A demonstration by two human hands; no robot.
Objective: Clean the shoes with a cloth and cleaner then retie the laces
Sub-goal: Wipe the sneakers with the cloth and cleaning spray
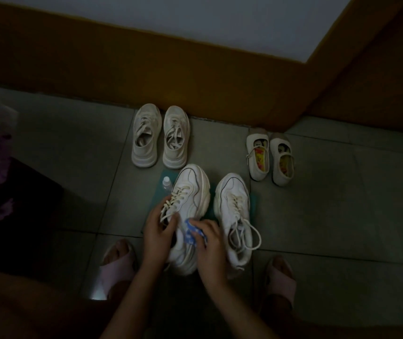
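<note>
Dim light blurs the small bottle (pixel 167 183) standing at the left edge of the teal mat (pixel 160 198), which two white sneakers largely cover. The left hand (pixel 157 231) curls round the collar and laces of the left sneaker (pixel 190 192), while the right hand (pixel 211 243) holds a blue-and-white cloth (pixel 191 232) under bent fingers against that shoe's right side, just beside the left thumb. The second sneaker (pixel 232 199) lies at the mat's right edge, laces loose.
</note>
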